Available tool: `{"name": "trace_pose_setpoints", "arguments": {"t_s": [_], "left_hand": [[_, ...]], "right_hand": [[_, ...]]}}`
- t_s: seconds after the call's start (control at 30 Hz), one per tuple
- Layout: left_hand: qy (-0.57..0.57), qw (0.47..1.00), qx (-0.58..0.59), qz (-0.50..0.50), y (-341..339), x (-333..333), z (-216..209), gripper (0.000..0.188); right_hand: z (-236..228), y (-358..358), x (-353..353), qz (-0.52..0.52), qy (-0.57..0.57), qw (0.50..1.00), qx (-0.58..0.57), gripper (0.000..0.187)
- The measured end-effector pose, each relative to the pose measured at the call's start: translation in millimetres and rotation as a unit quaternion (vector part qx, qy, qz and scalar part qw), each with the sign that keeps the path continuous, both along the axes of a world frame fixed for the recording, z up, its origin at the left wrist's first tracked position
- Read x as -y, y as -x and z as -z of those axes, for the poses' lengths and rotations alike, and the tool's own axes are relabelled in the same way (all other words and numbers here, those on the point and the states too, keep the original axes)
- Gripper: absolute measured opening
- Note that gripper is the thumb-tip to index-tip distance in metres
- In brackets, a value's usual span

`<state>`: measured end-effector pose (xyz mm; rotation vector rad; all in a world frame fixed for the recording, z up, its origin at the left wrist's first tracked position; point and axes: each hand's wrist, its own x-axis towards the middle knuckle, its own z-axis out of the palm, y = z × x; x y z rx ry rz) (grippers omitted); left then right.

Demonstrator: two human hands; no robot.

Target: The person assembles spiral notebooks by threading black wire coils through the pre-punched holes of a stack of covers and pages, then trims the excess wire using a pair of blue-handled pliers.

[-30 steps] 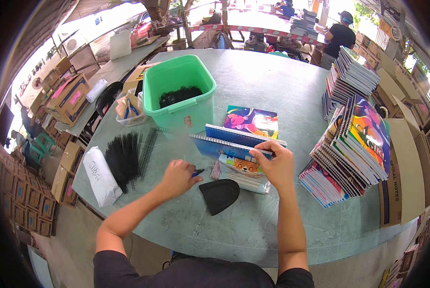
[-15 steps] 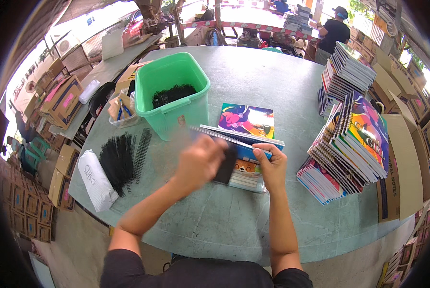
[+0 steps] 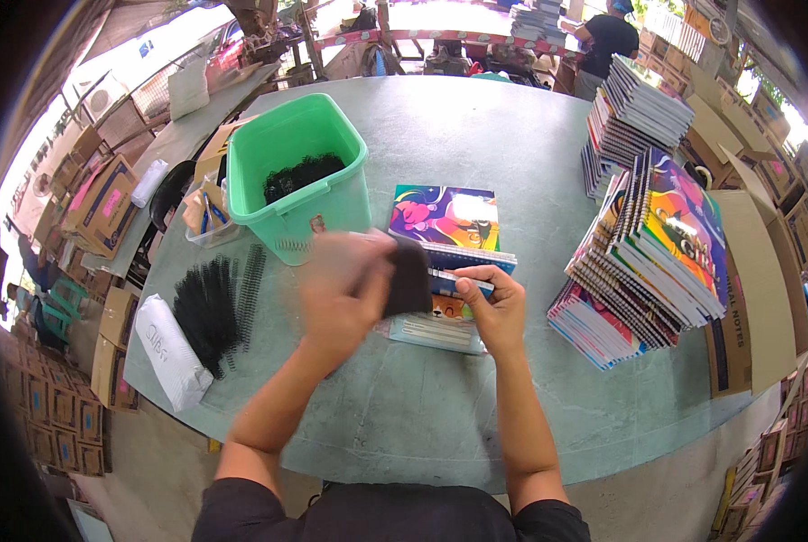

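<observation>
My left hand (image 3: 345, 285) is smeared by motion, its fingers curled beside a flat black piece (image 3: 408, 278) that moves with it. A bit of spiral coil (image 3: 294, 244) shows at its far left side; whether the fingers hold it I cannot tell. With thumb and fingers, my right hand (image 3: 494, 307) pinches the right end of a blue-edged notebook (image 3: 447, 282), whose left part is hidden behind the black piece. Just beyond lies a spiral notebook with a colourful cover (image 3: 445, 217). Under my hands is a clear pack with an animal picture (image 3: 436, 332).
A green bin (image 3: 300, 203) with black coils (image 3: 303, 176) stands at left. Nearer are loose black coils (image 3: 207, 312) and a white wrapped roll (image 3: 171, 352). Notebook stacks (image 3: 648, 253) and an open carton (image 3: 754, 298) fill the right. A person (image 3: 607, 45) stands far right.
My left hand and the black piece have moved slightly left and up. My right hand keeps its pinch on the notebook. The whole view has shifted a little.
</observation>
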<state>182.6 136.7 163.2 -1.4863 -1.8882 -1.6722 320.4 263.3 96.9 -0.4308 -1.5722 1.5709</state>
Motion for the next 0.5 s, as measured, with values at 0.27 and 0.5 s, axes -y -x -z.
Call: {"name": "trace_pose_setpoints", "arguments": {"t_s": [0.27, 0.5], "left_hand": [[0.034, 0.998, -0.035, -0.026, -2.4, -2.6, 10.4, 0.029], [-0.004, 0.988, -0.156, -0.018, -6.7, -12.6, -6.2, 0.029]], "right_hand": [[8.8, -2.2, -3.3, -0.044, 0.031, 0.998, -0.033, 0.038], [11.2, -4.4, -8.0, -0.078, 0.035, 0.996, -0.036, 0.049]]}}
